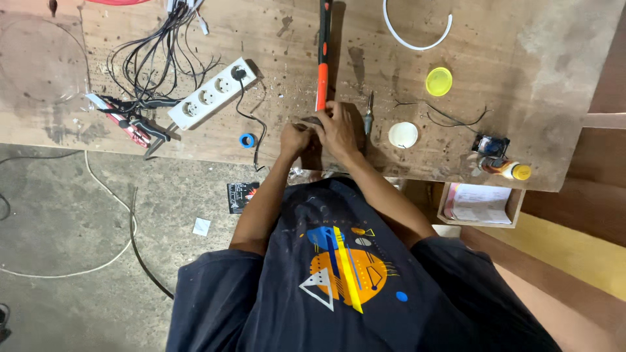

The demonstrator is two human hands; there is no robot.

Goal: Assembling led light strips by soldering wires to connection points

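Wooden table (535,58), scarred and dusty, fills the upper part of the view; its near edge runs just ahead of the person's chest. Concrete floor (59,221) below it on the left, with a loose pale cable and a small printed card lying on it.

Both hands meet at the near edge, about midway along. Left hand (295,140) and right hand (339,127) are pressed together around a small dark object (306,120); fingers of both curl tight over it, closed rather than spread. What the object is cannot be told: mostly hidden by the hands.

Hammer with orange-and-black handle (322,58) lies just beyond the right hand, handle pointing to the far edge. White power strip (212,92) sits left of the hands, set diagonally, one black plug in it, a tangle of black wires (156,58) behind it. Pliers with red-and-black grips (130,120) lie near the near edge, further left. White curved strip (417,36) at the far edge.

Smaller items: screwdriver (369,112) just right of the hands; white round lid (403,135) beside it; yellow lid (439,81) further back; blue tape roll (247,140) left of the hands; glue bottle with yellow cap (508,169) towards the right near corner.
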